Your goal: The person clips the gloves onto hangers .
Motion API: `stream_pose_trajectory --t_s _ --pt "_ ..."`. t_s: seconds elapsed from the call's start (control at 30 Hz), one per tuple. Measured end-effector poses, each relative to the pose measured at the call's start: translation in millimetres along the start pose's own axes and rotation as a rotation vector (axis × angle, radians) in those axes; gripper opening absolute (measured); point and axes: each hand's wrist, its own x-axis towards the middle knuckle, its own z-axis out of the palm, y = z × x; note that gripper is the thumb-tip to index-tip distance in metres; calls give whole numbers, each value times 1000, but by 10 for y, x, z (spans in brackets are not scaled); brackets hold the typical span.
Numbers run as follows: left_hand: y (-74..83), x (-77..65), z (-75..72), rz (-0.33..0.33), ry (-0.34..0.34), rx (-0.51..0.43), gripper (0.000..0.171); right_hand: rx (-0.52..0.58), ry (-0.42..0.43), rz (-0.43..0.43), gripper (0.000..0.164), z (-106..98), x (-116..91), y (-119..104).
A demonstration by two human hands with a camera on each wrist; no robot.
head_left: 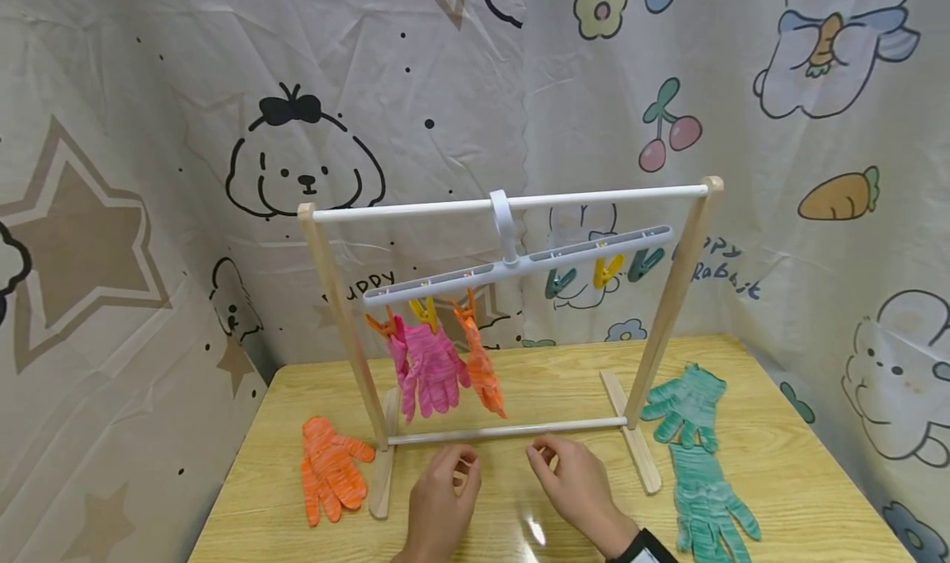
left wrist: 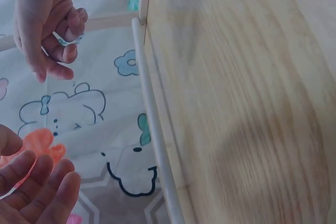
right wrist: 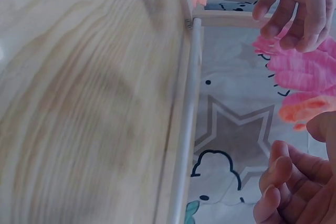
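Centrally, a pale hanger (head_left: 534,261), tilted low at its left end, hooked over the top rod (head_left: 416,208) of a wooden stand (head_left: 673,307). On its left half: two pink gloves (head_left: 430,369), one under an orange peg (head_left: 382,325), one under a yellow peg (head_left: 425,314); beside them, a hanging orange glove (head_left: 484,369) under another orange peg. On its right half: a green peg (head_left: 559,283), a second yellow peg (head_left: 609,269), a second green peg (head_left: 646,264). On the near side of the lower rod (head_left: 512,430): left hand (head_left: 443,497), fingers loosely bent, thumb apart, free; right hand (head_left: 575,476), likewise bent and free, dark-banded watch (head_left: 644,549) at the wrist. Flat on the table (head_left: 519,505), left: a loose orange glove (head_left: 334,468); right: two green gloves (head_left: 705,493), far one touching near one. Beyond: printed curtain (head_left: 475,77), with cartoon animals and stars.
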Motion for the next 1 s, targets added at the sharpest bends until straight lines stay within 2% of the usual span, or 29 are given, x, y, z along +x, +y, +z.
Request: stream_pose_trajectory --t_s 0.2,0.57,1.0 --pt "18 -62 86 71 -4 18 9 -12 -9 40 15 -39 -52 149" --pt "43 -111 197 149 -37 22 8 -73 -13 150 16 -200 -25 533" --pt "221 -158 329 216 -96 13 5 -90 -20 229 23 -451 -87 877"
